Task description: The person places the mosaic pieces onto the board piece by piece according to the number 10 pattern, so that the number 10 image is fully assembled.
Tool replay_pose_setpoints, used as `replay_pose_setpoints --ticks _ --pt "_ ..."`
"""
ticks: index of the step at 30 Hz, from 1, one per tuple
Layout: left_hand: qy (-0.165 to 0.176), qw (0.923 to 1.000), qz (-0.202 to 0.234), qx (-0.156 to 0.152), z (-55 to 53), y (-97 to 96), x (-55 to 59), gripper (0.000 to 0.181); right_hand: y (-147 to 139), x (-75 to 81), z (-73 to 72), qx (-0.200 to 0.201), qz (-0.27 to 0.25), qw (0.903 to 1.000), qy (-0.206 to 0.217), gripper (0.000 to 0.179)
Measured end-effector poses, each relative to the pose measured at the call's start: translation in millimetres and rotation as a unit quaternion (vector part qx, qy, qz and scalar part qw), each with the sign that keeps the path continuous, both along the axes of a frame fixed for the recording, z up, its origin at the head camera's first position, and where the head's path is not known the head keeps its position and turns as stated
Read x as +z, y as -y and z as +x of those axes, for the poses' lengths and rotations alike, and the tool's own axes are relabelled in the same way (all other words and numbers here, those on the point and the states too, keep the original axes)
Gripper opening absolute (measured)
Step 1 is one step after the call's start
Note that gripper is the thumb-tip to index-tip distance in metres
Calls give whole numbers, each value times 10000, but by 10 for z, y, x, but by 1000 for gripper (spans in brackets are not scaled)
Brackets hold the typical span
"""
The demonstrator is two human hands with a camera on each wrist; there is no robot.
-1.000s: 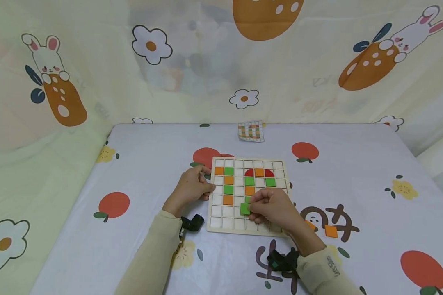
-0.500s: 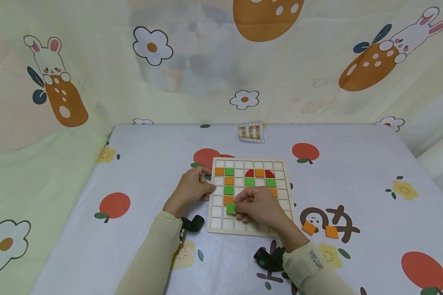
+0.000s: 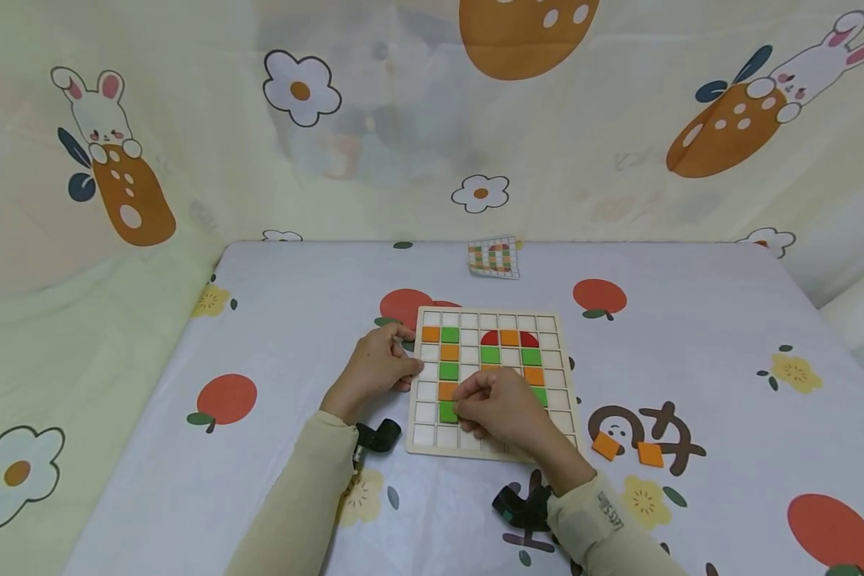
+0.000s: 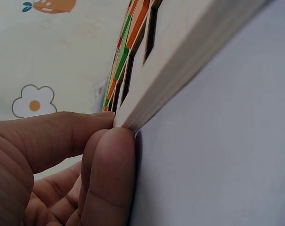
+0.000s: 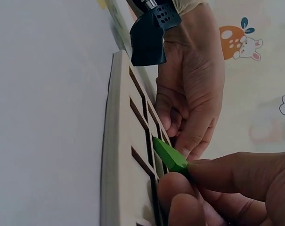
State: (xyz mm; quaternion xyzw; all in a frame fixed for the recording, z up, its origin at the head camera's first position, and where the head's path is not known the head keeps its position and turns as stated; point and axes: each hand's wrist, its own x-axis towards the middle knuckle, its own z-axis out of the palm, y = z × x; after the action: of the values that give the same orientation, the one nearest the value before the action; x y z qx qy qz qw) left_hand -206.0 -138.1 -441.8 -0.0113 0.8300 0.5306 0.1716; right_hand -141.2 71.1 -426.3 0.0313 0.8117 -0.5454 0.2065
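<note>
A pale wooden grid board lies on the table, with orange, green and red tiles in some of its cells. At its left edge is my left hand; in the left wrist view thumb and forefinger hold the board's rim. My right hand pinches a green square tile over the second column from the left, just below an orange tile. In the right wrist view the green tile is tilted, its far edge down at a cell. The right hand covers part of the board's lower middle.
Two loose orange tiles, a left one and a right one, lie on the cloth right of the board. Behind the board is a small card with a coloured grid pattern. A printed curtain hangs at the table's back.
My right hand has carried the green tile leftward across the board to the second column, then lowered it slightly at a cell there. The left hand stays at the board's edge.
</note>
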Motion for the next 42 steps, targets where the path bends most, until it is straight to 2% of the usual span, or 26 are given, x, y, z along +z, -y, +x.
replay_pose_setpoints --ticks 10,15,24,31,38,42 --pt "-56 10000 -1 -10 9 -16 2 42 -23 3 19 41 -111 9999 -84 4" --pt "-64 10000 1 -40 10 -27 4 42 -193 39 54 72 31 9992 -403 6" --pt "-13 10000 -5 -18 5 -30 -9 44 -817 96 201 -385 816 9921 -868 15" --pt "-7 10000 -36 2 -7 -13 -24 43 -1305 71 360 -666 1537 9829 -766 20" --pt "33 10000 -1 38 3 -9 -9 44 -1554 49 455 -588 2041 9756 -561 24" --pt "14 10000 -21 32 -2 -12 -3 44 -1598 27 462 -395 2431 9674 -584 29"
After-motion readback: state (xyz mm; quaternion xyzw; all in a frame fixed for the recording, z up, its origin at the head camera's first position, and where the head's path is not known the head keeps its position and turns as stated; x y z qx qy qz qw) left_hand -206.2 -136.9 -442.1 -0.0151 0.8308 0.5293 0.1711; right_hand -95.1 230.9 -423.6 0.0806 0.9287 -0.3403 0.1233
